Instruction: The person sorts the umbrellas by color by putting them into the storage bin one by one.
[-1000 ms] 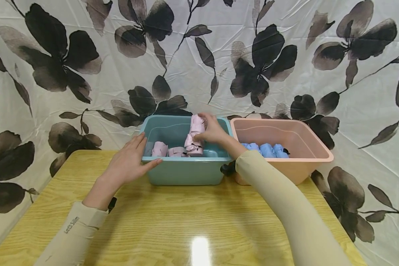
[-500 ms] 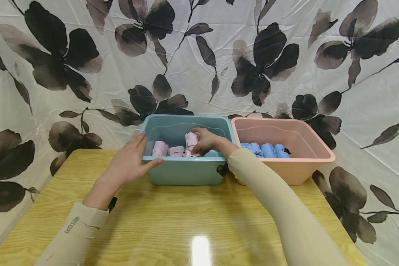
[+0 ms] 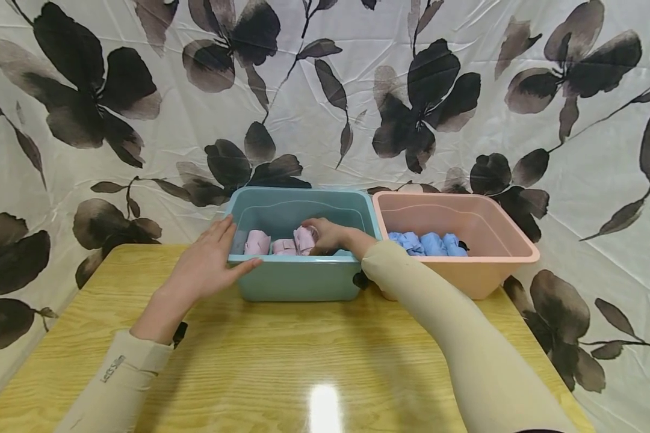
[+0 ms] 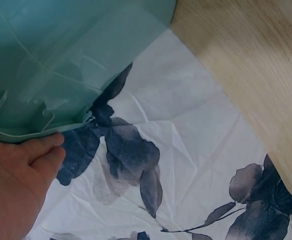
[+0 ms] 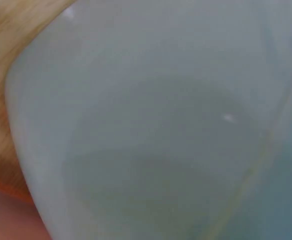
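Note:
In the head view my right hand (image 3: 329, 236) reaches into the teal bin (image 3: 298, 279) and grips a pink cloth roll (image 3: 304, 240) near the floor of it. Two other pink rolls, a left one (image 3: 257, 242) and a middle one (image 3: 284, 247), lie beside it in a row. My left hand (image 3: 203, 264) rests against the bin's left side, fingers straight and thumb along the front rim. The left wrist view shows its fingers touching the bin's edge (image 4: 21, 137). The right wrist view holds only the bin's wall (image 5: 151, 115), blurred, without the hand.
A peach bin (image 3: 460, 276) stands against the teal bin's right side, with several blue cloth rolls (image 3: 432, 244) inside. Both bins are on a wooden table (image 3: 260, 361). Behind hangs a white curtain (image 3: 314, 108) with dark flowers.
My right hand has lowered the pink roll from near rim height to the bin's floor, beside the other pink rolls. The left hand stays at the bin's left side.

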`<action>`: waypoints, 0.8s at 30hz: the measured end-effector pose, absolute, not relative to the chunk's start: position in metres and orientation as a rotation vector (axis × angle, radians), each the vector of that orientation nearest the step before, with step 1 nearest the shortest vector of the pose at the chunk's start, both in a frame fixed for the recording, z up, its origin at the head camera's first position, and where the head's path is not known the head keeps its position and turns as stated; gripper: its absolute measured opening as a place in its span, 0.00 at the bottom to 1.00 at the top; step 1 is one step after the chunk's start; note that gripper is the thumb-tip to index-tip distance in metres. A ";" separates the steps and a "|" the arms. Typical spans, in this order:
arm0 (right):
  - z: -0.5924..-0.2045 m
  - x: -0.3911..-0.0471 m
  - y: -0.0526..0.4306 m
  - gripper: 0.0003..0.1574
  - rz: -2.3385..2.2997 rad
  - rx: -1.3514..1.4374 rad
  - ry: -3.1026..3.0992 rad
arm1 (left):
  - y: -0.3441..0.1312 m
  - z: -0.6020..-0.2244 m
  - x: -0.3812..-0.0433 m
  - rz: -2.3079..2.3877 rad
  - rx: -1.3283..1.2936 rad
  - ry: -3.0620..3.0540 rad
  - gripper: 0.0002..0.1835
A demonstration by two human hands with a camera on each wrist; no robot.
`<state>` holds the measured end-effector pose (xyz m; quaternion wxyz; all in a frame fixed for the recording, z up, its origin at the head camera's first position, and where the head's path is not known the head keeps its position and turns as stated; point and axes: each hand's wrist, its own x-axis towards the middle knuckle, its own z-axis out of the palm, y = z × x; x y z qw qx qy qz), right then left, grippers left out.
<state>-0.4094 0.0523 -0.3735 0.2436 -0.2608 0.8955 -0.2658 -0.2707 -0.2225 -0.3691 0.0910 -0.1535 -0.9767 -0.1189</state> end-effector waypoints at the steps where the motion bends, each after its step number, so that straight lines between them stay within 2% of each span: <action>1: -0.374 -0.409 0.052 0.55 -0.699 -0.730 2.447 | -0.222 -0.369 -0.271 -0.352 -0.457 -2.903 0.58; 9: -0.377 -0.406 0.051 0.52 -0.659 -0.820 2.362 | -0.223 -0.372 -0.271 -0.364 -0.464 -2.894 0.58; 18: -0.373 -0.404 0.052 0.57 -0.689 -0.717 2.149 | -0.223 -0.371 -0.270 -0.366 -0.464 -2.899 0.58; 24: -0.374 -0.408 0.051 0.54 -0.690 -0.725 2.122 | -0.224 -0.369 -0.271 -0.352 -0.468 -2.901 0.57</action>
